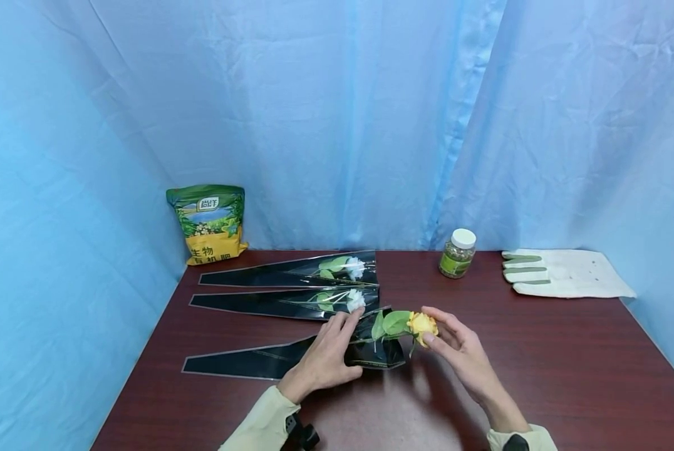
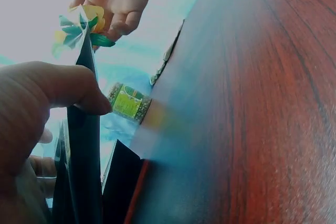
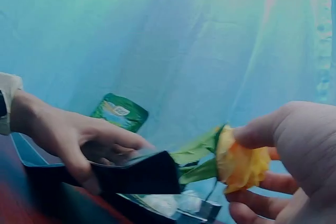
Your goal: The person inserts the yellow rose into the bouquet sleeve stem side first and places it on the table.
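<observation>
Between the thumb and fingers of my right hand (image 1: 461, 351) is the head of a yellow rose (image 1: 423, 327) with green leaves (image 1: 396, 322). Its leafy stem end lies at the mouth of a black flower sleeve (image 1: 373, 354) with a clear front. My left hand (image 1: 328, 357) holds that sleeve near its wide end, thumb on the near edge and fingers over the far side. In the left wrist view the sleeve (image 2: 84, 156) stands edge-on in the left hand's grip. The right wrist view shows the rose (image 3: 239, 161) pinched by the right thumb and fingers. The lower stem is hidden.
Behind lie two black sleeves (image 1: 247, 278), each holding a white flower (image 1: 355, 268). A green and yellow fertilizer bag (image 1: 210, 222) stands at the back left. A white-lidded jar (image 1: 457, 254) and a white-green glove (image 1: 568, 273) are at the back right. Blue curtains surround the table (image 1: 568, 363).
</observation>
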Tool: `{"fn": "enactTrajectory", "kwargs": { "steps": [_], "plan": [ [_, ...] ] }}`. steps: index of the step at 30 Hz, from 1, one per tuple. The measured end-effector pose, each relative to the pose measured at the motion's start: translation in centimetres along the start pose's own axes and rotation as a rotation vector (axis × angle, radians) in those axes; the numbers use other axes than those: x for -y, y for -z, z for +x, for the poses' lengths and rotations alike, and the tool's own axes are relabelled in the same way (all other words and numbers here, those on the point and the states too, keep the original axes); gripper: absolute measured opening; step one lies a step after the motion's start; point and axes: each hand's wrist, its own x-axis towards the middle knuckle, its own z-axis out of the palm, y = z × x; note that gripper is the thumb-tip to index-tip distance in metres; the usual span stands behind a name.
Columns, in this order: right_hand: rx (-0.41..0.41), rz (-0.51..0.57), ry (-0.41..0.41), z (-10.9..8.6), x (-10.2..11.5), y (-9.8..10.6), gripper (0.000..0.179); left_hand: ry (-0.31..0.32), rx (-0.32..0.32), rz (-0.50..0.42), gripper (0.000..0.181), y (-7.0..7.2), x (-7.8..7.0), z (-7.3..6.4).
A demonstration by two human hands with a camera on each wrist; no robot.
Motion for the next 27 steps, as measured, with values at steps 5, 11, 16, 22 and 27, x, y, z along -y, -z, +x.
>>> {"fn": "enactTrajectory", "kwargs": {
  "steps": [5,11,16,22,27],
  "plan": [
    [0.099,-0.01,0.131,0.0,-0.2,1.1,0.046,-0.022,0.013,0.009,0.101,0.0,0.0,0.0],
    [0.137,-0.137,0.19,-0.1,0.1,1.7,0.046,-0.018,0.051,-0.01,0.102,0.1,-0.2,-0.1],
    [0.107,-0.182,0.157,-0.2,0.5,1.5,0.043,-0.03,0.057,-0.01,0.101,0.1,-0.4,-0.1],
    [0.075,-0.159,0.057,-0.2,0.7,1.2,0.038,-0.037,0.059,-0.01,0.102,0.1,-0.5,-0.1],
    [0.044,-0.154,-0.045,-0.2,0.9,1.0,0.04,-0.048,0.063,-0.008,0.102,0.1,-0.6,-0.1]
  ]
}}
